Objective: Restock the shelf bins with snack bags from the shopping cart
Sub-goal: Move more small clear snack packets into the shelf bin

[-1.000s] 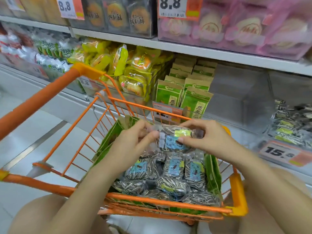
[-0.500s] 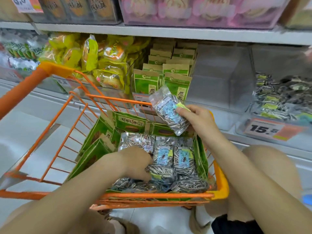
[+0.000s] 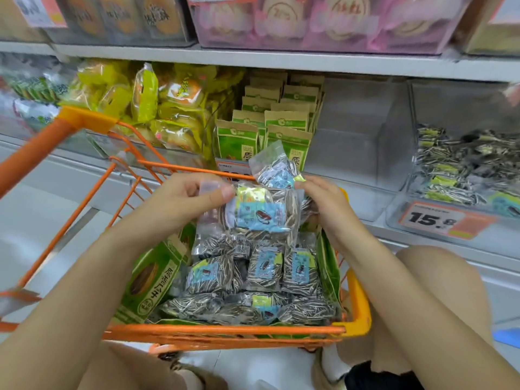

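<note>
Both hands hold clear bags of striped sunflower seeds above an orange cart (image 3: 356,319). Left hand (image 3: 183,197) pinches the top edge of a seed bag (image 3: 260,215) with a blue label, thumb pressed on its corner, fingers curled behind. Right hand (image 3: 326,204) curls its fingers round the same bundle from the other side, and a second bag (image 3: 277,171) sticks up just above its fingertips, tilted toward the shelf. Whether the right hand grips one bag or both cannot be told.

Below the hands, the cart is packed with more seed bags (image 3: 264,268) lying flat in layers, with green packets (image 3: 152,280) standing along its left and right sides. The cart's orange handle (image 3: 31,156) runs off to the left.

Behind the cart is a shelf (image 3: 281,61) with clear bins. From left to right: yellow snack packs (image 3: 157,108), upright green-and-tan packets (image 3: 264,128), a bin (image 3: 357,142) with bare clear walls, and a bin of matching seed bags (image 3: 461,167) at the right. A price tag (image 3: 441,219) reading 15.8 sits on the front of that bin. Pink-wrapped goods (image 3: 323,21) fill the shelf above.
</note>
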A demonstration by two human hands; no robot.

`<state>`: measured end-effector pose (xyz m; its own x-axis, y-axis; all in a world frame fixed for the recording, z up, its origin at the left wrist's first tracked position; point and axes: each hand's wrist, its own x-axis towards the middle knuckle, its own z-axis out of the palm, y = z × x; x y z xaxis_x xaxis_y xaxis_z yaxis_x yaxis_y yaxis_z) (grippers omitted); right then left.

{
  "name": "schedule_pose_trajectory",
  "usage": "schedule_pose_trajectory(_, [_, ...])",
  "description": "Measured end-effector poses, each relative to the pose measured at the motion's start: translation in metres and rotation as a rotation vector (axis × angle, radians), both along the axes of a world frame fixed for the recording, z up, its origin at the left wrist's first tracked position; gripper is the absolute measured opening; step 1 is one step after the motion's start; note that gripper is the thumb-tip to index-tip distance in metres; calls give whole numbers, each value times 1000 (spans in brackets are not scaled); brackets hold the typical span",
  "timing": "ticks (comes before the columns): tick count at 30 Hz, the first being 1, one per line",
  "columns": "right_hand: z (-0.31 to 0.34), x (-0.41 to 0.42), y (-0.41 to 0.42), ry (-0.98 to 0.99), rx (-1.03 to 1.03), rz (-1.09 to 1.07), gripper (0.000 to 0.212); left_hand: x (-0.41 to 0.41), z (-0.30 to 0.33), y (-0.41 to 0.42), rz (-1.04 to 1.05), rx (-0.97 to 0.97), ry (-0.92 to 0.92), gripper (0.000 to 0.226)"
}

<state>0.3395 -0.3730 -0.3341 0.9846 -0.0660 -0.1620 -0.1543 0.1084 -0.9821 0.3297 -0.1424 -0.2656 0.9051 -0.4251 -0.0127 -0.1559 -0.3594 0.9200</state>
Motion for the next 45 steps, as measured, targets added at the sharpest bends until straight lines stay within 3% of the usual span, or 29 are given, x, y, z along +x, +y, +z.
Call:
schedule_pose_trajectory(4, [0,-1,3,35,5,48,14,-1,4,-21,222,1,-76,15])
schedule_pose_trajectory(9, [10,-9,7,121,9,169,15,9,-8,-48,416,143,-207,27])
schedule_pose_trajectory(14, [10,-15,6,95,14,379,58,9,-13,-58,400,48,-119,38])
schedule_pose_trajectory(17, [14,-16,4,115,-1,446,63,4,-17,-57,440,51,-190,45])
schedule_pose_trajectory(20, [23,-21,2,118,35,447,57,-1,-13,-52,474,-77,-11,82])
schedule_pose_trajectory(23, [40,-26,-11,125,21,413,69,-7,-5,-50,221,-351,287,89])
schedule_pose_trajectory(26, [62,-36,-40,126,-89,423,78,-18,0,-72,21,-411,269,74])
schedule_pose_trajectory(30, [84,-61,-98,86,-313,499,51,-30,5,-127,-4,-419,243,25])
schedule_pose_trajectory(32, [91,-74,-125,78,-395,446,61,-33,5,-157,-26,-421,241,26])
schedule_pose_trajectory(36, [104,-98,-182,42,-488,301,63,-36,-1,-211,-115,-322,126,47])
schedule_pose_trajectory(38, [117,-108,-212,33,-604,264,65,-28,-6,-231,-128,-179,13,68])
schedule_pose_trajectory(41, [133,-111,-259,81,-906,167,70,-6,-23,-253,-82,185,-291,80])
schedule_pose_trajectory(45, [139,-103,-306,208,-1319,128,88,16,-59,-272,41,464,-369,76])
